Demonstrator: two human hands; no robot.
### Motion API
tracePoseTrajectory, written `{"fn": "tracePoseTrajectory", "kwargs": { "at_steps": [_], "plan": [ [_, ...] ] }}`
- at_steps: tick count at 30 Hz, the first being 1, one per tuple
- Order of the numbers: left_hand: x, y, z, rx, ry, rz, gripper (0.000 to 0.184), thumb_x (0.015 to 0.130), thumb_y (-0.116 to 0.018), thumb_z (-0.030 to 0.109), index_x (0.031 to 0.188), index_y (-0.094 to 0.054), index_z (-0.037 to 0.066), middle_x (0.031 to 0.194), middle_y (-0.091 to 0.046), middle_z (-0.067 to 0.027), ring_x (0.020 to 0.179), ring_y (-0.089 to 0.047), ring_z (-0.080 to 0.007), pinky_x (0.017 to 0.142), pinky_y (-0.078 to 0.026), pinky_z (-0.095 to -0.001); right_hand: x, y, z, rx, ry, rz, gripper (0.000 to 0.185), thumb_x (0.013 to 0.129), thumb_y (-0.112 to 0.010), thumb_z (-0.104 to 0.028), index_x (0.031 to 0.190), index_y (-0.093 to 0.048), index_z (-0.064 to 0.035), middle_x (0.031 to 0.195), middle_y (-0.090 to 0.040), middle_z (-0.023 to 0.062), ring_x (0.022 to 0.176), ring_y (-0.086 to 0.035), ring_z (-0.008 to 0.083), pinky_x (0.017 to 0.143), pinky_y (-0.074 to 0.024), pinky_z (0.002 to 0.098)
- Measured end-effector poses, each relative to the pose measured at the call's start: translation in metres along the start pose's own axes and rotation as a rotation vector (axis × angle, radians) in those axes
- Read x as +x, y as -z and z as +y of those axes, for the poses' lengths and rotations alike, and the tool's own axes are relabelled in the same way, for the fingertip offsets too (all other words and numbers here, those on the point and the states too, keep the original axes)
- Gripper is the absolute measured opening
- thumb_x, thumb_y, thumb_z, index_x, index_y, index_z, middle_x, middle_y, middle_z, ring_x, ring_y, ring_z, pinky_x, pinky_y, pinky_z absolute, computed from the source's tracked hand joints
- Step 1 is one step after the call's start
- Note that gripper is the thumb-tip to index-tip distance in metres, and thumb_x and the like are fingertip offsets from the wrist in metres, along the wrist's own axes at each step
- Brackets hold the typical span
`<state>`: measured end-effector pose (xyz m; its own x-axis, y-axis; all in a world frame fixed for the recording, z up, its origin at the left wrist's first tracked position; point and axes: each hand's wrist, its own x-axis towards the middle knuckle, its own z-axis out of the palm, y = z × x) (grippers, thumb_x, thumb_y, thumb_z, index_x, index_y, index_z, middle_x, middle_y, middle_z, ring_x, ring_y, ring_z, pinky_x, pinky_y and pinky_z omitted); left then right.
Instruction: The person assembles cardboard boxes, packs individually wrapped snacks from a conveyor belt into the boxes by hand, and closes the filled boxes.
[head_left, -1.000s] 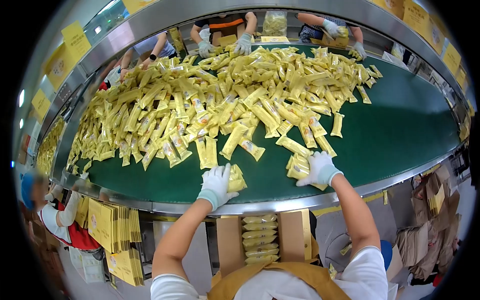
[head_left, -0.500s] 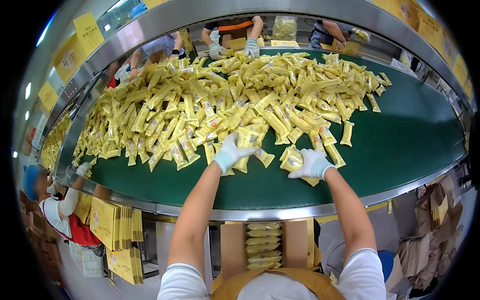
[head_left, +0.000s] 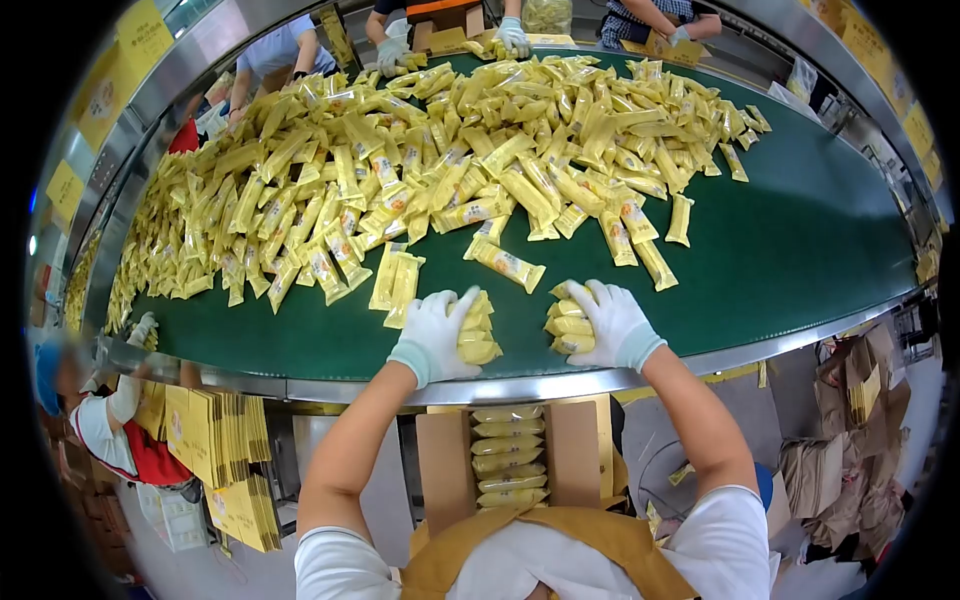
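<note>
Near the front edge of the green conveyor belt [head_left: 780,250], my gloved left hand [head_left: 437,332] grips a small stack of yellow snack packets [head_left: 479,328]. Facing it across a short gap, my gloved right hand [head_left: 612,325] clasps another stack of yellow packets [head_left: 569,322]. Both stacks have their packet ends turned inward. Two loose packets [head_left: 396,283] lie just beyond my left hand, and a single packet [head_left: 505,263] rests past the gap. Below the belt edge, a cardboard box [head_left: 445,460] stands open with a row of packets [head_left: 508,455] inside.
A large heap of yellow packets [head_left: 330,170] covers the belt's left and middle. Co-workers' gloved hands [head_left: 512,38] work at the far side; another person [head_left: 120,420] stands at left beside folded yellow cartons [head_left: 215,440]. A metal rail [head_left: 330,390] edges the belt.
Both hands have drawn back toward the belt's near edge. Each now holds several packets stacked together, where before they were among loose packets farther in. The view has tilted down slightly.
</note>
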<state>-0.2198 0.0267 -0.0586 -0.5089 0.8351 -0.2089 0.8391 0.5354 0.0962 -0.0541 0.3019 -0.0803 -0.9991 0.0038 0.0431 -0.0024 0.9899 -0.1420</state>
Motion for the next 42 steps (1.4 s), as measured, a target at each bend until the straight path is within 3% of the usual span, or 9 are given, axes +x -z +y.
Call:
{"fn": "tracePoseTrajectory", "kwargs": {
  "at_steps": [5,8,12,19,20,25,29,32,42],
  "plan": [
    [-0.002,-0.016,-0.004,0.077,0.043,-0.01,0.126,0.066,-0.076,0.064,0.156,-0.018,-0.002,0.135,-0.05,-0.0185,0.13,-0.047,-0.0314,0.111,-0.031,-0.0435,0.025,0.015,-0.023,-0.111,-0.28,-0.353,0.123,0.063,-0.083,-0.061,0.156,-0.021,-0.0099,0.122,-0.055,0.0207,0.112,-0.056,0.037,0.095,-0.0455,0.0439],
    [-0.008,-0.017,-0.009,-0.014,0.022,0.032,0.126,0.067,-0.076,0.065,0.155,-0.018,-0.005,0.133,-0.051,-0.0211,0.128,-0.047,-0.0334,0.112,-0.031,-0.0434,0.018,0.03,-0.034,0.221,-0.395,-0.211,0.124,0.063,-0.083,-0.059,0.155,-0.02,-0.0055,0.122,-0.055,0.0228,0.111,-0.056,0.0388,0.097,-0.0463,0.0448],
    [-0.03,-0.028,-0.032,-0.435,0.032,0.32,0.125,0.064,-0.086,0.047,0.154,-0.018,-0.007,0.139,-0.047,-0.025,0.131,-0.047,-0.0355,0.113,-0.034,-0.0452,-0.025,0.085,-0.081,0.449,-0.011,0.215,0.116,0.063,-0.084,-0.051,0.151,-0.028,-0.0008,0.114,-0.059,0.0219,0.102,-0.058,0.0389,0.091,-0.0478,0.0451],
    [-0.095,0.008,-0.019,-1.47,-0.109,0.383,0.119,0.063,-0.081,0.002,0.156,-0.006,0.003,0.122,-0.057,-0.008,0.103,-0.061,-0.0179,0.092,-0.053,-0.0325,-0.065,0.066,-0.193,-0.216,0.466,-0.428,0.088,0.077,-0.075,-0.038,0.151,-0.037,-0.0082,0.106,-0.061,0.0147,0.099,-0.06,0.0318,0.084,-0.044,0.0488],
    [-0.103,0.023,0.007,-1.584,-0.22,0.509,0.075,0.075,-0.083,0.019,0.139,-0.043,0.011,0.101,-0.061,0.0005,0.084,-0.063,-0.0125,0.078,-0.054,-0.0303,-0.069,0.041,-0.204,-0.284,0.51,-0.451,0.082,0.081,-0.072,-0.036,0.151,-0.039,-0.0089,0.108,-0.061,0.0147,0.101,-0.06,0.0319,0.083,-0.0441,0.0483],
    [-0.126,0.042,0.056,-2.274,0.276,-0.455,0.056,0.089,-0.061,0.057,0.121,-0.059,0.012,0.093,-0.061,-0.0027,0.082,-0.061,-0.0183,0.079,-0.051,-0.0419,-0.095,-0.103,-0.233,0.025,0.435,-0.436,0.059,0.087,-0.062,-0.027,0.142,-0.05,-0.0099,0.114,-0.062,0.0132,0.106,-0.06,0.0328,0.081,-0.0452,0.051],
    [-0.138,-0.002,0.081,-0.633,-0.502,0.568,0.072,0.082,-0.072,0.042,0.137,-0.051,0.0,0.111,-0.056,-0.0159,0.108,-0.055,-0.0323,0.097,-0.043,-0.048,-0.108,-0.139,-0.222,0.546,0.326,-0.141,0.051,0.088,-0.06,-0.022,0.137,-0.054,-0.01,0.133,-0.056,0.0137,0.124,-0.052,0.0354,0.097,-0.0433,0.0513],
    [-0.132,-0.027,0.082,-0.251,-0.473,0.503,0.074,0.073,-0.073,0.027,0.137,-0.05,-0.002,0.116,-0.054,-0.0178,0.113,-0.053,-0.0354,0.103,-0.039,-0.0486,-0.112,-0.104,-0.217,0.327,0.428,-0.298,0.052,0.091,-0.056,-0.022,0.141,-0.05,-0.0106,0.137,-0.053,0.0203,0.129,-0.049,0.0385,0.11,-0.0376,0.0455],
    [-0.115,-0.08,0.099,0.102,-0.312,0.309,0.073,0.072,-0.067,0.019,0.14,-0.047,0.001,0.109,-0.056,-0.0146,0.11,-0.054,-0.0315,0.1,-0.037,-0.0466,-0.108,-0.079,-0.25,0.109,0.066,-0.79,0.049,0.097,-0.048,-0.025,0.143,-0.05,-0.0102,0.122,-0.066,0.0168,0.102,-0.067,0.0378,0.085,-0.0469,0.0612]
  ]
}}
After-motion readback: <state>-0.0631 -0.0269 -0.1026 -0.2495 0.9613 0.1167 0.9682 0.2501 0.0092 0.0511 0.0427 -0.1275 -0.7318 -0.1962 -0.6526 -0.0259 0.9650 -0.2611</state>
